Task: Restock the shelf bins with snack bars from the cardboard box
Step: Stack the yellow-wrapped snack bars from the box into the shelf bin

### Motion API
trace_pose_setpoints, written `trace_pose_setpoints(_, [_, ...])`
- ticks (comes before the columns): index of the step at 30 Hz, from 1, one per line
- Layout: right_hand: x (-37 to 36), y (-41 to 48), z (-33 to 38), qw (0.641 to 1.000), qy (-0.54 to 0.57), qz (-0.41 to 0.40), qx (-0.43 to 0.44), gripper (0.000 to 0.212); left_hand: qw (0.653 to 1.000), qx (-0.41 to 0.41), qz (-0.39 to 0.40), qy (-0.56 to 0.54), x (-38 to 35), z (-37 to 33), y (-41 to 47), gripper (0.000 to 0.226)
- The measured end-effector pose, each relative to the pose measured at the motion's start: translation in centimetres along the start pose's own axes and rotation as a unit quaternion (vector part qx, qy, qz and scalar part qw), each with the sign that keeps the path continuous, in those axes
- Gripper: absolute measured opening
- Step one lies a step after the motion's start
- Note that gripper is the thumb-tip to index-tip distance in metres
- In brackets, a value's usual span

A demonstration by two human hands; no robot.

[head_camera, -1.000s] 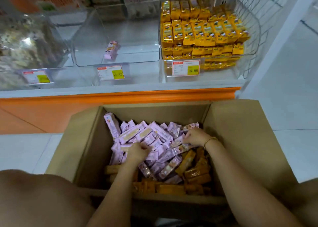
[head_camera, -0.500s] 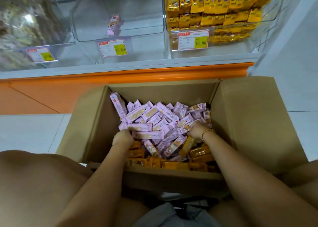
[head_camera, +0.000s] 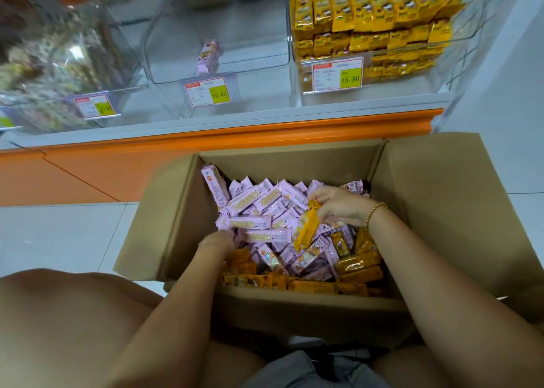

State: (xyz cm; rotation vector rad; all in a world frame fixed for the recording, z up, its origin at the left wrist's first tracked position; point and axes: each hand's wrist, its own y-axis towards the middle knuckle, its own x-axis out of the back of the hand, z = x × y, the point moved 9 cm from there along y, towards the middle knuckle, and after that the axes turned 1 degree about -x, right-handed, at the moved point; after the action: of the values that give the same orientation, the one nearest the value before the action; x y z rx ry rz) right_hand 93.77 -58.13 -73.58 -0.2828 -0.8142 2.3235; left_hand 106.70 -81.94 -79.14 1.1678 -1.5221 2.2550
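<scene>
An open cardboard box [head_camera: 447, 211] stands on the floor in front of me, filled with pink snack bars [head_camera: 256, 202] at the back and orange ones [head_camera: 312, 284] at the front. My right hand [head_camera: 338, 203] is over the middle of the box and pinches an orange bar [head_camera: 307, 230] lifted clear of the pile. My left hand [head_camera: 216, 242] is pushed down among the pink bars at the left, its fingers hidden. On the shelf, the middle clear bin [head_camera: 265, 60] holds a few pink bars [head_camera: 209, 55]. The right bin [head_camera: 297, 72] is piled with yellow bars [head_camera: 371, 13].
An orange shelf plinth [head_camera: 206, 149] runs behind the box. Price tags [head_camera: 337, 74] hang on the bin fronts. A left bin [head_camera: 53, 63] holds dark mixed snacks. White floor tiles [head_camera: 59, 234] lie to the left and right. My knees flank the box.
My right hand has lifted an orange bar out of the pile. My left hand has shifted a little left and deeper. The camera has tilted, so the shelf bins sit lower again.
</scene>
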Motion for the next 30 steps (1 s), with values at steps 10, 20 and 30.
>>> trace_pose_setpoints(10, [2.2,-3.4,6.5,0.97,0.18,0.029,0.158,0.044,0.846,-0.178,0.01,-0.502,9.5,-7.3,-8.3,0.019])
trace_pose_setpoints(20, [8.3,-6.8,10.0,0.878,0.415,-0.027,0.238,0.037,0.601,-0.298,0.168,-0.722,12.5,-12.8,-12.5,0.017])
trace_pose_setpoints(30, [7.0,-7.3,12.0,0.859,0.459,-0.049,0.22,0.04,0.7,-0.342,-0.45,-0.436,18.9,-9.2,-16.6,0.066])
